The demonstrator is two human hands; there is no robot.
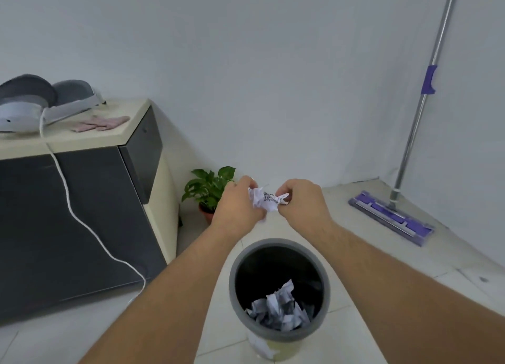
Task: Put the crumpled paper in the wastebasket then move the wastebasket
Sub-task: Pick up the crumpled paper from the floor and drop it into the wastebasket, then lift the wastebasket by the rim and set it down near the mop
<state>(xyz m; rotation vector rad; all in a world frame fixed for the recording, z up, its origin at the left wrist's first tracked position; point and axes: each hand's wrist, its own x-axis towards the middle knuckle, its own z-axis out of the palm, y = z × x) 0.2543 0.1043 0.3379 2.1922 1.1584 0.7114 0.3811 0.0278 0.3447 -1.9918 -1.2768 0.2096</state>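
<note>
A crumpled white paper (266, 199) with dark print is held between both hands, above and beyond the wastebasket. My left hand (237, 202) grips its left side and my right hand (300, 199) pinches its right end. The round wastebasket (325, 281) has a grey rim and stands on the tiled floor below my forearms. Several crumpled papers (278, 309) lie at its bottom.
A dark cabinet (82, 213) with a cream top stands at the left, with a white cable hanging down its front. A potted green plant (209, 188) sits in the corner beyond my left hand. A purple flat mop (393, 216) leans on the right wall.
</note>
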